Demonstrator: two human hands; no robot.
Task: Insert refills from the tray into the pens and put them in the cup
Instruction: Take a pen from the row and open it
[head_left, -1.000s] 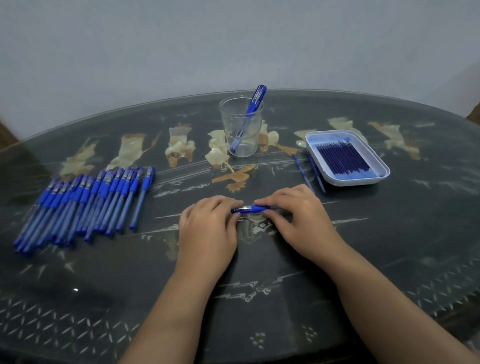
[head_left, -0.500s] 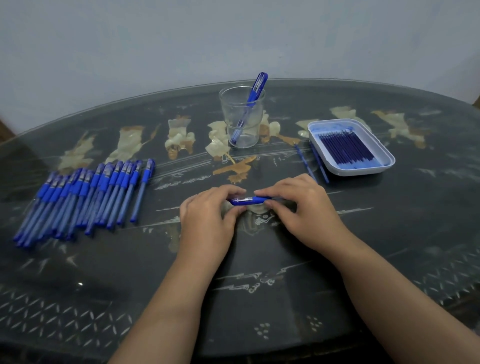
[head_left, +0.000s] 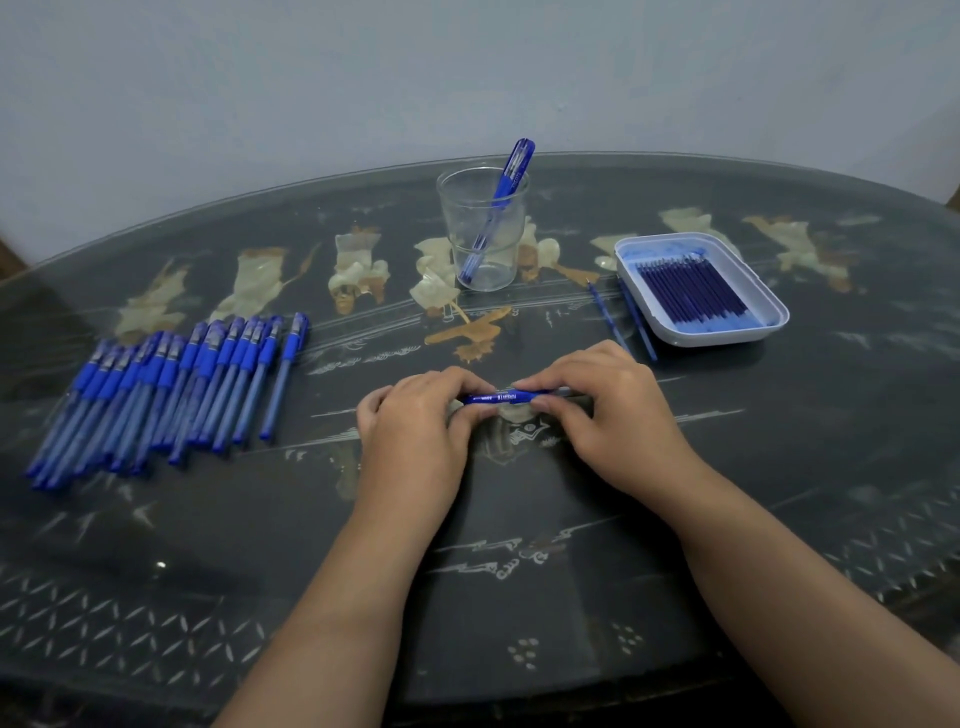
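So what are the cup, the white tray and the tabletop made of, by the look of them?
The cup looks like clear glass or hard plastic, glossy: the pen inside shows through its wall. The tray seems white plastic, smooth, with rounded corners. The tabletop appears to be dark lacquer with pale inlaid figures under a glass sheet, judging by its reflections.

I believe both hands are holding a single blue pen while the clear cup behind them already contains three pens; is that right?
Not quite: the head view shows the clear cup containing only one finished pen, leaning against its rim, not three. The rest stands: the left hand and the right hand both grip a single blue pen between them.
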